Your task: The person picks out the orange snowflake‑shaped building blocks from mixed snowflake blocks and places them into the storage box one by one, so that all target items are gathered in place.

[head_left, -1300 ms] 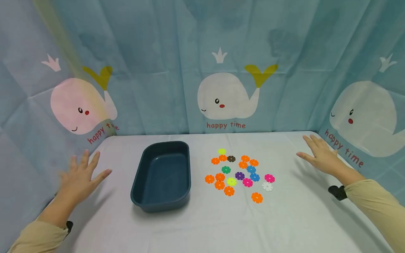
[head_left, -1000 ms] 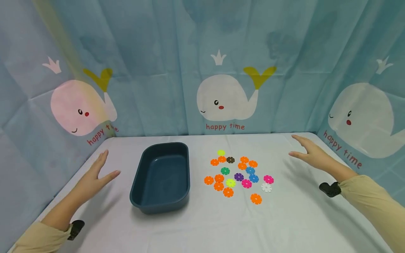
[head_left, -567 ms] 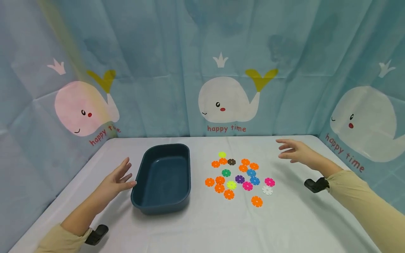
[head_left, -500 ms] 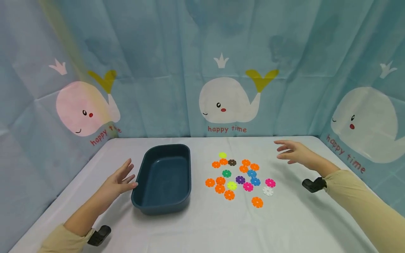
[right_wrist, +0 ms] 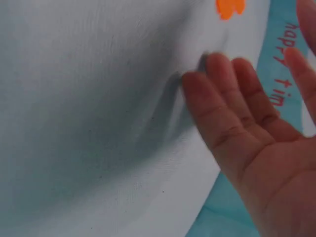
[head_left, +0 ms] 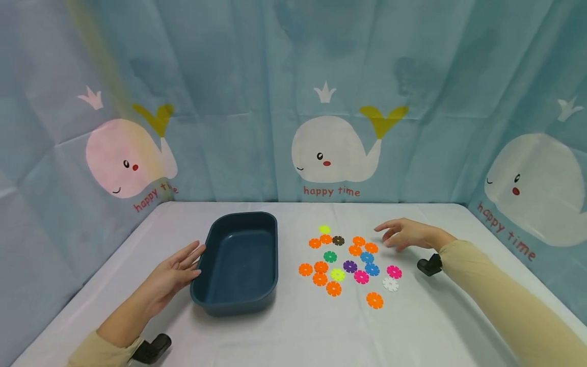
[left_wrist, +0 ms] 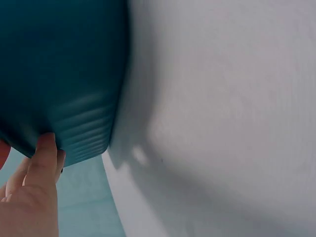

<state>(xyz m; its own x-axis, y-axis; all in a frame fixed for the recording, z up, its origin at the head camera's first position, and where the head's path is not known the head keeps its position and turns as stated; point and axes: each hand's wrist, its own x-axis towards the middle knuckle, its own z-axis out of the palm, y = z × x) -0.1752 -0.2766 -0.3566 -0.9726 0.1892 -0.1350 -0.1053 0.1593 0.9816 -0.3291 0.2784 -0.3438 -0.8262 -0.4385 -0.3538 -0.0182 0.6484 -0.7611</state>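
- I see a dark blue oblong tub (head_left: 238,262) at centre-left of the frame, hollow and glossy.
- Its long axis runs from bottom toward top.
- My left hand (head_left: 176,267) lies flat against its left wall.
- My right hand (head_left: 405,235) hovers, fingers relaxed, holding nothing, beside the coloured discs (head_left: 349,265).

From the head view we look forward and down across the whole worktop (head_left: 293,331) toward the whale-print curtain (head_left: 293,76), at middle distance. From the left wrist view we look along the palm, very near, at the outer wall of the blue tub (left_wrist: 59,74), which the head view (head_left: 238,255) shares. From the right wrist view we face the cloth close up, sharing an orange disc (right_wrist: 229,7) with the head view's cluster.
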